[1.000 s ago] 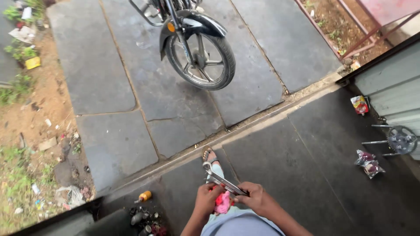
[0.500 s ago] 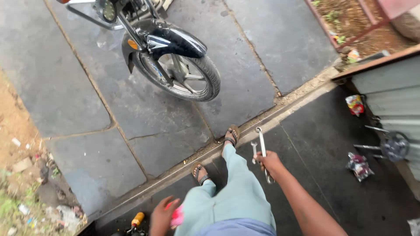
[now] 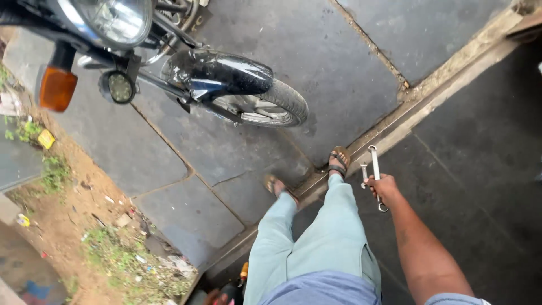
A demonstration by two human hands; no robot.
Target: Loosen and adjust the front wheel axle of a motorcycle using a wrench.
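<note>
The fingers of the right hand [image 3: 383, 185] are clenched around a pair of metal wrenches [image 3: 374, 169], gripping them near the middle so that the longer one sticks out past the fist at both ends, its ring end pointing up toward the stone step [image 3: 395, 127] and its other end showing just below the knuckles. A shorter wrench lies alongside it, its head just left of the longer one. The hand hangs at the person's right side, beside the right leg in pale green trousers [image 3: 339, 226], over the dark floor [image 3: 480, 158]. The left hand [image 3: 213, 296] is only partly in view at the bottom edge, low beside the left leg, and whether its fingers are closed on anything cannot be told; a small orange-capped thing [image 3: 244, 271] stands just beside it. Both feet wear brown sandals: the right sandal [image 3: 339, 161] rests on the edge of the step, the left sandal [image 3: 276, 185] on the grey paving slabs [image 3: 339, 79] beyond it. Further out, a black motorcycle [image 3: 220, 76] stands on the slabs, its front wheel [image 3: 265, 107] turned toward the feet, with the headlight [image 3: 113, 20] and an orange indicator [image 3: 55, 87] near the top left. A strip of dirt with weeds and litter [image 3: 68, 226] borders the paving on the left.
</note>
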